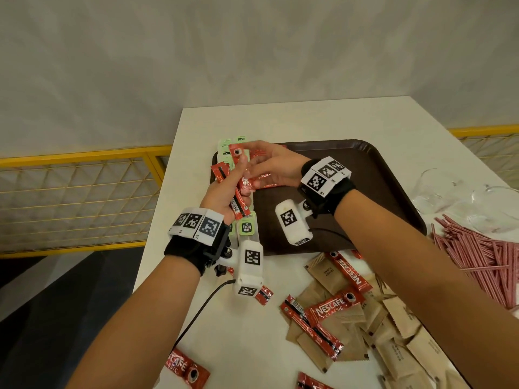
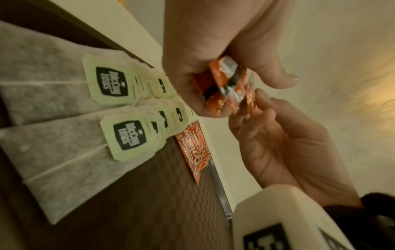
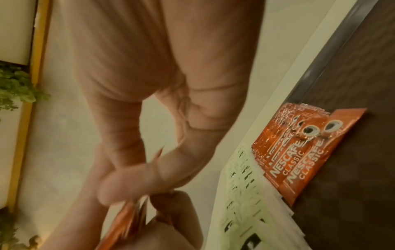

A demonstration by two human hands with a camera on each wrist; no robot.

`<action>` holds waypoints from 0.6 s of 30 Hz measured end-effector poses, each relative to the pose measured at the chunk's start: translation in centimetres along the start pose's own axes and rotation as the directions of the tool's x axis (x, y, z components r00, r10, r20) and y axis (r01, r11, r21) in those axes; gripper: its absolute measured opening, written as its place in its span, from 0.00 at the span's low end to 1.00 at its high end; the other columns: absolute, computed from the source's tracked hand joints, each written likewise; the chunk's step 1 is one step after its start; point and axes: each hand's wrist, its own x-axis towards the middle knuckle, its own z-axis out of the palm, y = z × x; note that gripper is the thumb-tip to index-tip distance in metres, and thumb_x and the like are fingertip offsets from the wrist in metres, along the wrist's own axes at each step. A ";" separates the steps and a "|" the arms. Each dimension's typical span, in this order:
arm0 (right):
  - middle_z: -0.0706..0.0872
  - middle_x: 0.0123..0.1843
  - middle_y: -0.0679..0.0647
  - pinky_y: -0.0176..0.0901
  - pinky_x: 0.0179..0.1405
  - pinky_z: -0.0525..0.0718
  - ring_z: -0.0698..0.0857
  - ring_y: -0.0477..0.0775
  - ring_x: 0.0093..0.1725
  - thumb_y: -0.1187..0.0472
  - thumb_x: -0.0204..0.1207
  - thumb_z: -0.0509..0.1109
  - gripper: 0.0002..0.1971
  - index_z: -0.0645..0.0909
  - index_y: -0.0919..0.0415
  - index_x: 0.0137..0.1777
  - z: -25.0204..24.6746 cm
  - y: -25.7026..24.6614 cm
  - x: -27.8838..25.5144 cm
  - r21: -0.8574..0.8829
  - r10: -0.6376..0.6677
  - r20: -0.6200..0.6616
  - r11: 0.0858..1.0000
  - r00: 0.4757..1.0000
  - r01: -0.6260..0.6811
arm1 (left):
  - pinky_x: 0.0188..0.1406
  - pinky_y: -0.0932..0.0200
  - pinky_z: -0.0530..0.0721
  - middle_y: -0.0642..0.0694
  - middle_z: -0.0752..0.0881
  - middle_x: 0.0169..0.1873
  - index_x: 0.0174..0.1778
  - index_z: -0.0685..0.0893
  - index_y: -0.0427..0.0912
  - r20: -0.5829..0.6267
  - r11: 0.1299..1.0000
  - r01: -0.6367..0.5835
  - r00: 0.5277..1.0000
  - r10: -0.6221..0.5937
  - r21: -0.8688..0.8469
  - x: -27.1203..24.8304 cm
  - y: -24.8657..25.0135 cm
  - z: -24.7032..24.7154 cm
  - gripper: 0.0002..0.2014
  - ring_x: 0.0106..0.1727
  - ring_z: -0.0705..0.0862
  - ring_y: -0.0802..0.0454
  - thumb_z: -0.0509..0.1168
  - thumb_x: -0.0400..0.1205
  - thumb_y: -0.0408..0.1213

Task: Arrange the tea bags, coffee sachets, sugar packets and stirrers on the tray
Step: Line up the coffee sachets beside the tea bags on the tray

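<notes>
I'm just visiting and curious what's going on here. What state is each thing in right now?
Left hand: grips a bundle of red coffee sachets.
Right hand: pinches the bundle's top end.
Tray: flat on the table, partly filled.
Tea bags: laid in rows on the tray.
Placed coffee sachets: overlapping on the tray.
Sugar packets: heaped loose on the table.
Stirrers: piled off the tray.

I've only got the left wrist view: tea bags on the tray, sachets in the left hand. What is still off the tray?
Observer: Brown sugar packets lie heaped on the table, on the near side of the tray.
Operator: And the stirrers?
Observer: A pile of red stirrers lies on the table, right of the tray.
Operator: Any coffee still loose?
Observer: Yes, several coffee sachets lie on the table, some on the sugar heap.
</notes>
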 end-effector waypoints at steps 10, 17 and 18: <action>0.79 0.56 0.50 0.35 0.55 0.83 0.80 0.47 0.57 0.70 0.74 0.72 0.31 0.68 0.56 0.76 -2.4 0.0 -1.4 -0.411 -0.248 -0.149 0.896 0.957 0.168 | 0.13 0.72 0.69 0.47 0.80 0.31 0.50 0.84 0.42 -0.018 0.995 0.005 1.000 -0.003 0.104 -0.1 0.6 -0.8 0.06 0.17 0.73 0.61 0.68 0.79 0.30; 0.86 0.46 0.51 0.37 0.51 0.80 0.84 0.48 0.47 0.63 0.72 0.75 0.11 0.86 0.61 0.54 -3.8 0.8 -0.4 -0.785 -0.112 -0.031 0.618 0.993 0.046 | 0.14 0.70 0.71 0.45 0.82 0.36 0.52 0.85 0.41 -0.047 0.994 0.013 0.999 -0.008 0.106 -0.3 0.4 -0.3 0.07 0.20 0.76 0.58 0.69 0.78 0.32; 0.87 0.48 0.53 0.36 0.50 0.80 0.84 0.48 0.48 0.63 0.71 0.76 0.10 0.86 0.61 0.53 -4.3 1.2 -0.2 -0.792 -0.098 -0.086 0.611 0.991 -0.008 | 0.15 0.69 0.71 0.45 0.83 0.39 0.53 0.84 0.41 -0.071 0.995 0.007 0.997 0.000 0.095 -0.3 0.4 -0.5 0.09 0.20 0.77 0.58 0.70 0.78 0.33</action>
